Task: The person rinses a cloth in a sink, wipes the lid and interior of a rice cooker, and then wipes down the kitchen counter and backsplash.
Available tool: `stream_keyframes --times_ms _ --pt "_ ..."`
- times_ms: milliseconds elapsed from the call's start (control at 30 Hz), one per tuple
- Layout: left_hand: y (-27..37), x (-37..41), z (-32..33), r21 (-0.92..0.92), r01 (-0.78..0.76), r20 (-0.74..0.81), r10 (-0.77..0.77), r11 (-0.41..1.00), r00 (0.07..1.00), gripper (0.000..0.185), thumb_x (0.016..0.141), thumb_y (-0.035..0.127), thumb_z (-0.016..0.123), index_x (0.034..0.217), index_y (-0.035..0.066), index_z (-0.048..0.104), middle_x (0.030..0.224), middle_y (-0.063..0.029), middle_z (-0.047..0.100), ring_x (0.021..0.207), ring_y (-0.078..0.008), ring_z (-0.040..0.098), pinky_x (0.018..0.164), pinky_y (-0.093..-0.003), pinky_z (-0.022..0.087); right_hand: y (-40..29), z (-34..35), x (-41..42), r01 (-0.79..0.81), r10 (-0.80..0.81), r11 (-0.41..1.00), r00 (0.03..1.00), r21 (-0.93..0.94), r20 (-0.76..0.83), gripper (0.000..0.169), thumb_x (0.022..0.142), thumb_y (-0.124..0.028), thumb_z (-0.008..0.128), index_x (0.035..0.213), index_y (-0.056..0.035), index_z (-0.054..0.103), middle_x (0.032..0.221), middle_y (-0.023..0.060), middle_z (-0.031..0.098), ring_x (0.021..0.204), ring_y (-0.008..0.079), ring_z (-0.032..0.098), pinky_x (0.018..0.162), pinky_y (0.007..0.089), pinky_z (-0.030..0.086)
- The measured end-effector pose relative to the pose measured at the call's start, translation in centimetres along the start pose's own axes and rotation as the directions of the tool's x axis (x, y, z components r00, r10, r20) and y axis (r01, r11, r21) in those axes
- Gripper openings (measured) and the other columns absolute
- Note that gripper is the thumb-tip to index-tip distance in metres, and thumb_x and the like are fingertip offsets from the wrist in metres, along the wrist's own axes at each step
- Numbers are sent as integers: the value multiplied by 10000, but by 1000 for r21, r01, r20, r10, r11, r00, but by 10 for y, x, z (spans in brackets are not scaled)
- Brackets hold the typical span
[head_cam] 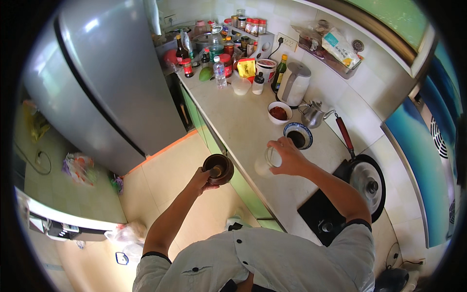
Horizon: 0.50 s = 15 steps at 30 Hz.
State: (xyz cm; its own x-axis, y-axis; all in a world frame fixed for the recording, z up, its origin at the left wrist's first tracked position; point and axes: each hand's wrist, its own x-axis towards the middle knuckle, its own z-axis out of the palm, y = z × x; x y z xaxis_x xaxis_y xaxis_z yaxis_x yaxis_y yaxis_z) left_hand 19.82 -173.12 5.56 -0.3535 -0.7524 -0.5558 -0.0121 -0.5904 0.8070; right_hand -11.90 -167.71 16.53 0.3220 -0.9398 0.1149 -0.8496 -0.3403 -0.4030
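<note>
My left hand [200, 180] grips a dark brown mortar [228, 168] by its side, held past the counter's edge above the floor. Its mouth tilts up, and a short brown piece, perhaps a pestle, shows inside. Over the counter, my right hand [293, 157] has its thumb and fingers spread across the rim of a clear glass jar [263, 167]; the jar's lower part is blurred. Just beyond that hand stands a blue-and-white bowl [307, 132] with dark contents. A white bowl [270, 117] of red-brown seasoning sits behind it.
Along the wall stand a metal teapot [313, 116], a white electric kettle [296, 84] and several bottles and jars. A lidded pan [368, 182] rests near a black cooktop [321, 215] at right. The grey refrigerator [120, 80] rises at left, beyond the counter's front edge [219, 135].
</note>
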Motion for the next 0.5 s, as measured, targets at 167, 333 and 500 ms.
stream_keyframes --times_ms 167,333,500 --pt "47 70 -14 22 1 22 -1 1000 1000 295 885 142 494 1151 35 425 995 -126 592 776 -214 655 618 -333 604 49 18 96 -15 15 1000 1000 3 -15 706 574 -265 776 1176 -103 444 1074 184 427 1039 373 418 866 446 420" --pt "87 141 -10 4 19 68 -19 1000 997 324 872 94 471 1181 40 387 1020 -140 577 803 -234 656 626 -345 607 104 30 179 -108 105 993 993 -47 -62 740 560 -291 797 1176 -101 433 1099 241 421 1056 432 430 890 463 417" --pt "122 212 -4 9 5 126 -6 1000 992 340 842 98 501 1156 12 402 991 -141 577 744 -239 659 545 -345 607 143 32 245 -299 293 953 950 -46 -107 739 555 -300 786 1178 -99 442 1106 250 421 1063 451 424 878 474 423"
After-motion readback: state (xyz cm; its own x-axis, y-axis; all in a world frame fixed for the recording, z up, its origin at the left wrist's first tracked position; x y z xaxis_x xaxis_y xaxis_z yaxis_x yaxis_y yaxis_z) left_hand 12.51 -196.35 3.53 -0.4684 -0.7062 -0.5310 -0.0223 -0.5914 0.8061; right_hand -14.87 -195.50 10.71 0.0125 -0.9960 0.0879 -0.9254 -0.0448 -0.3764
